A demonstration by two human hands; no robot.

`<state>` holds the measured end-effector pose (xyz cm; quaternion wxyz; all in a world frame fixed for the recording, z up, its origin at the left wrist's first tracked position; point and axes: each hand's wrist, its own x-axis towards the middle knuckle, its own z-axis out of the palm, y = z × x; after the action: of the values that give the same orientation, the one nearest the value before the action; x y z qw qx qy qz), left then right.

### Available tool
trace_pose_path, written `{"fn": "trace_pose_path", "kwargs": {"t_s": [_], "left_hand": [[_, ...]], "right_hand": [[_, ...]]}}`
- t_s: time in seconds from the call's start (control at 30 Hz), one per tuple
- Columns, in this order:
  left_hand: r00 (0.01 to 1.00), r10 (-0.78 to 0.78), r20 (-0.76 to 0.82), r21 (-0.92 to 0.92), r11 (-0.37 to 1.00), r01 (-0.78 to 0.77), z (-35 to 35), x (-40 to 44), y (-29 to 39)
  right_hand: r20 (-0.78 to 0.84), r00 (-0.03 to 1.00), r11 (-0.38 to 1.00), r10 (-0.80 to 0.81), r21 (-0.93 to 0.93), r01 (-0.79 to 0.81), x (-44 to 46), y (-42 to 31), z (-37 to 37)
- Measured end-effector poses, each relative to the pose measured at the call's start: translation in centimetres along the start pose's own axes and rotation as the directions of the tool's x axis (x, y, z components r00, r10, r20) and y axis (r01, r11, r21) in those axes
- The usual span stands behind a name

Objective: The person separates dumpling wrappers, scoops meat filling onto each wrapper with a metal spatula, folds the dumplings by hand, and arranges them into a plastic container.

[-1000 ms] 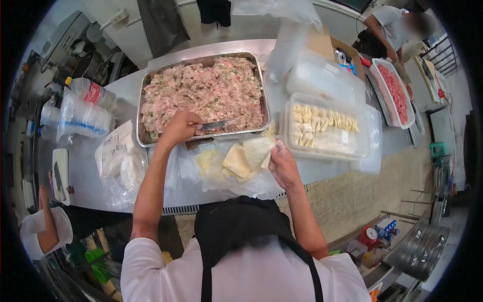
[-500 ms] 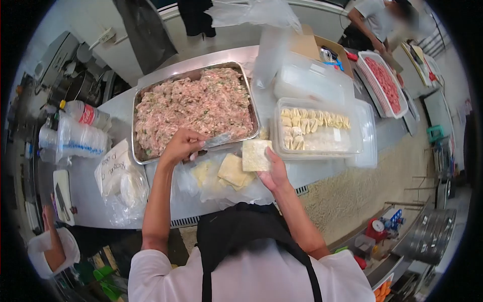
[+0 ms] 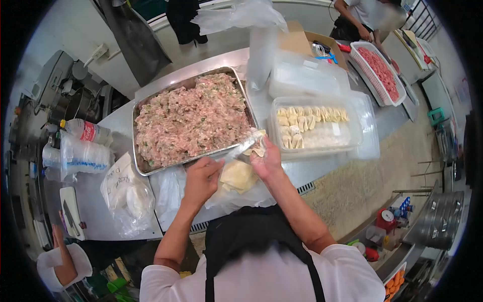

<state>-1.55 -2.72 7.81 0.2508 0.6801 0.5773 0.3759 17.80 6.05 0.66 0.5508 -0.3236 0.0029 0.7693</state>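
Note:
My left hand (image 3: 202, 177) is closed on a flat metal spatula (image 3: 239, 149), whose blade reaches to the wrapper in the other hand. In my right hand (image 3: 266, 160) a dough wrapper (image 3: 258, 146) is folded up, with a little pink filling showing. To the left lies a metal tray (image 3: 188, 161) full of minced meat (image 3: 193, 118). Below the hands a stack of square wrappers (image 3: 238, 176) rests on plastic. On the right a clear container (image 3: 327, 143) holds rows of folded dumplings (image 3: 312, 115).
Bottles (image 3: 88, 132) and a marked plastic bag (image 3: 126, 189) stand at the left, near a cutting board with a knife (image 3: 72, 214). At the back right are a cardboard box (image 3: 327, 48), a white basket of meat (image 3: 378, 73) and another person (image 3: 358, 20).
The spatula has moved from the tray's edge to the wrapper. The wrapper, flat on my right hand half a second ago, is now folded. The view has shifted.

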Motion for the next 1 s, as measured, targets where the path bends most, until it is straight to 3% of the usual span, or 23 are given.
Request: {"fn": "trace_pose_path", "kwargs": {"t_s": [0.03, 0.07, 0.13, 0.23, 0.3, 0.33, 0.4, 0.5, 0.53, 0.57, 0.6, 0.63, 0.67, 0.73, 0.77, 0.8, 0.83, 0.93, 0.97, 1.0], "left_hand": [[0.999, 0.043, 0.028, 0.060, 0.997, -0.045, 1.0, 0.2, -1.0], [0.991, -0.052, 0.122, 0.036, 0.998, 0.048, 1.0, -0.3, -2.0], [0.995, -0.041, 0.086, 0.049, 0.998, 0.036, -1.0, -0.7, -0.4], [0.989, -0.147, 0.021, -0.004, 0.989, 0.147, -1.5, -0.7, 3.1], [1.000, 0.009, -0.020, 0.038, 0.999, -0.008, 0.0, -0.2, 2.1], [0.999, -0.013, 0.044, 0.019, 1.000, 0.012, 0.9, 0.1, 1.1], [0.997, -0.055, 0.054, 0.005, 0.999, 0.054, 0.3, -0.3, -0.2], [0.989, -0.110, 0.095, -0.003, 0.994, 0.111, -1.7, -0.1, 0.8], [0.993, -0.115, 0.034, -0.064, 0.991, 0.117, -2.1, 0.0, 1.1], [0.992, -0.122, -0.027, -0.124, 0.985, 0.118, -2.6, 0.0, 1.4], [0.987, -0.162, -0.001, -0.112, 0.981, 0.161, -3.0, 0.0, 1.7], [0.987, -0.161, -0.002, -0.111, 0.981, 0.160, -3.3, 0.0, 2.3], [0.984, -0.164, 0.072, -0.067, 0.983, 0.169, -3.4, 0.0, 2.9], [0.974, -0.169, 0.151, -0.023, 0.984, 0.174, -3.9, 0.1, 3.8], [0.966, -0.169, 0.195, 0.033, 0.986, 0.165, -4.2, 0.1, 4.2], [0.957, -0.168, 0.237, 0.087, 0.985, 0.151, -4.5, 0.2, 4.5], [0.957, -0.163, 0.240, 0.083, 0.986, 0.147, -5.2, 0.2, 4.6], [0.995, -0.091, -0.050, -0.115, 0.990, 0.085, -7.6, -0.3, 4.7], [0.983, -0.086, -0.160, -0.186, 0.981, 0.055, -7.9, -0.2, 4.7], [0.986, -0.074, -0.151, -0.198, 0.979, 0.043, -8.1, -0.1, 4.4]], "right_hand": [[0.010, 1.000, 1.000, 0.000, -0.005, 0.000, -0.3, -0.1, 0.6], [0.011, 1.000, 1.000, -0.006, 0.024, 0.006, -0.6, -0.3, 1.1], [0.002, 0.999, 0.996, -0.041, 0.075, 0.041, -0.4, -0.8, 1.3], [0.068, 0.996, 0.998, -0.057, 0.005, 0.057, -0.7, -0.3, 0.0], [0.033, 0.999, 1.000, -0.018, 0.013, 0.017, -1.1, -0.1, 1.5], [0.043, 0.999, 1.000, -0.008, 0.006, 0.008, -0.8, -0.1, 1.1], [0.481, 0.876, 0.999, 0.036, -0.002, -0.040, -0.1, -0.8, -0.3], [0.566, 0.817, 0.994, 0.108, -0.066, -0.086, -3.2, -2.3, 1.6], [0.465, 0.885, 0.982, -0.003, -0.165, 0.090, -3.0, -1.6, 1.0], [0.468, 0.883, 0.983, -0.002, -0.164, 0.089, -2.6, -1.1, 0.7], [0.478, 0.874, 0.825, -0.091, -0.455, 0.335, -2.3, -0.8, 0.6], [0.513, 0.842, 0.526, -0.170, -0.675, 0.517, -2.2, -0.6, 0.5], [0.534, 0.822, 0.182, -0.199, -0.804, 0.567, -2.2, -0.5, 0.2], [0.598, 0.758, 0.103, -0.259, -0.764, 0.637, -2.7, -0.8, 1.3], [0.656, 0.688, 0.020, -0.309, -0.719, 0.695, -3.0, -0.9, 1.8], [0.761, 0.543, -0.165, -0.356, -0.623, 0.765, -2.9, -1.1, 2.1], [0.759, 0.543, -0.170, -0.359, -0.625, 0.762, -3.0, -1.5, 2.3], [0.765, 0.481, -0.185, -0.427, -0.595, 0.782, -4.1, -3.4, 3.6], [0.574, 0.738, 0.243, -0.354, -0.706, 0.666, -5.0, -4.8, 4.6], [0.380, 0.912, 0.611, -0.157, -0.688, 0.392, -5.7, -6.1, 5.2]]}}
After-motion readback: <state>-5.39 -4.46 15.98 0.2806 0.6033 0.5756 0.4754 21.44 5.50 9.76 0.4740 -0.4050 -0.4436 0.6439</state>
